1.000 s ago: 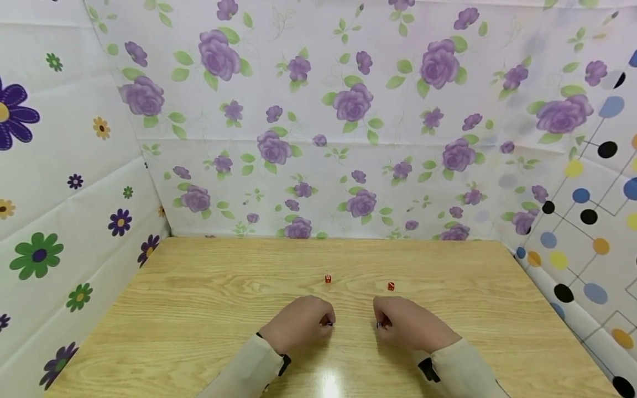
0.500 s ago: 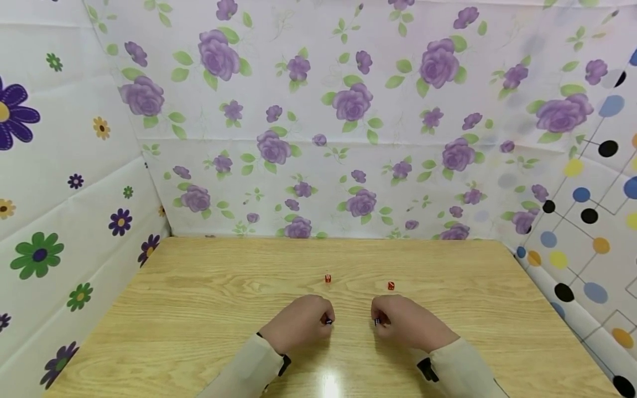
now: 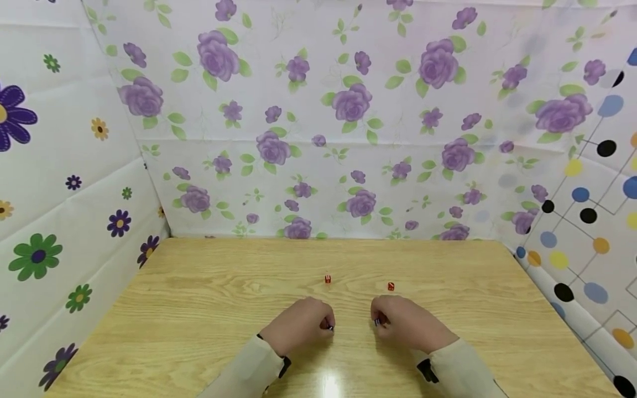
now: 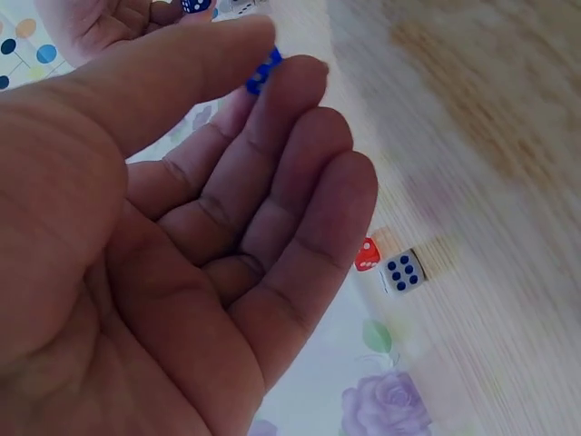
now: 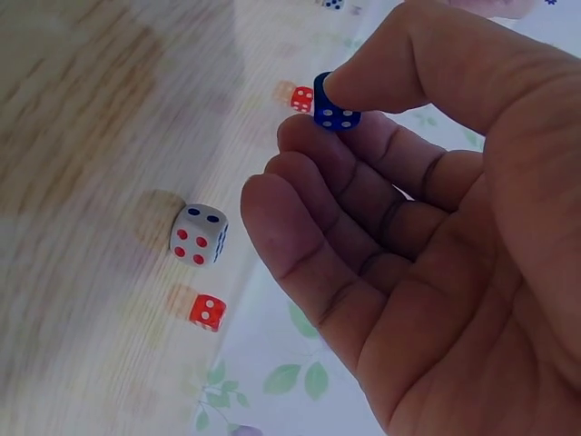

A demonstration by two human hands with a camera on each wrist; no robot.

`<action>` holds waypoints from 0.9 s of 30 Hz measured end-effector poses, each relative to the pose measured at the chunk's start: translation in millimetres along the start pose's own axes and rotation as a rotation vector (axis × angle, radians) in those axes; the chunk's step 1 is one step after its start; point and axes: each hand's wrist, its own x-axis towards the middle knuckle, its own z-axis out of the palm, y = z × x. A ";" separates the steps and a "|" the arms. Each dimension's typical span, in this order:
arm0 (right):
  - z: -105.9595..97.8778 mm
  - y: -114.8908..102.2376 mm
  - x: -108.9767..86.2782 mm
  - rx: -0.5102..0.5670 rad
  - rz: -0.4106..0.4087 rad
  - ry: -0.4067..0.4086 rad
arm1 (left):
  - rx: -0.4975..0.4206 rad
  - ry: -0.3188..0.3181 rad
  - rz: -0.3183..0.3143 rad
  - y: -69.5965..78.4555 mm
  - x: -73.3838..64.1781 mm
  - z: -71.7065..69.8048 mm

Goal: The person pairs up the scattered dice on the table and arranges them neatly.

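table [image 3: 199, 309]: pale wood | walls: floral, dotted sheets | left hand [image 3: 298, 323], right hand [image 3: 405, 323]: each pinching a blue die

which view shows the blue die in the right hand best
The right wrist view: the blue die sits large, pinched between thumb and forefinger of the right hand. The head view shows only a dark speck; the left wrist view just a distant corner.

- Wooden counter [image 3: 199, 309] with a pale grain, and a bright glare spot at its 6 o'clock edge.
- Backdrop with purple roses [image 3: 348, 110] standing along the 12 o'clock side.
- Panel of mixed flowers [image 3: 50, 221] at 9 o'clock.
- Panel of coloured dots [image 3: 587, 221] at 3 o'clock.
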 end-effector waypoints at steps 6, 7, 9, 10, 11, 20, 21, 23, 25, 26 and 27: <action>1.7 -3.2 -0.6 0.003 -0.014 -0.017 | 0.004 0.002 -0.013 -0.9 -2.5 2.5; 1.9 -3.5 -0.7 0.000 -0.017 -0.015 | 0.009 0.009 -0.010 -1.2 -2.3 2.8; 2.0 -3.5 -0.7 -0.011 -0.017 -0.006 | 0.014 0.022 -0.004 -1.8 -1.7 2.9; 1.8 -3.6 -0.6 -0.016 -0.018 0.000 | 0.018 0.027 -0.001 -1.9 -1.4 2.6; 1.5 -3.6 -0.3 -0.018 -0.022 0.004 | 0.026 0.032 0.003 -2.0 -1.0 2.3; 1.2 -4.1 0.6 -0.029 -0.036 0.005 | 0.048 0.035 0.003 0.9 -2.3 1.2; 1.0 -4.5 0.3 -0.028 -0.032 0.004 | 0.045 0.036 0.003 1.2 -2.5 1.3; 0.6 -5.1 0.4 -0.025 -0.026 0.003 | 0.038 0.036 0.004 1.5 -2.5 1.2; 0.3 -5.9 0.3 -0.021 -0.026 0.007 | 0.034 0.035 0.005 1.5 -2.1 1.2; 0.1 -6.3 0.2 -0.019 -0.028 0.011 | 0.035 0.035 0.007 1.4 -2.0 1.2; 0.0 -6.6 0.0 -0.017 -0.030 0.013 | 0.037 0.036 0.009 1.5 -1.9 1.2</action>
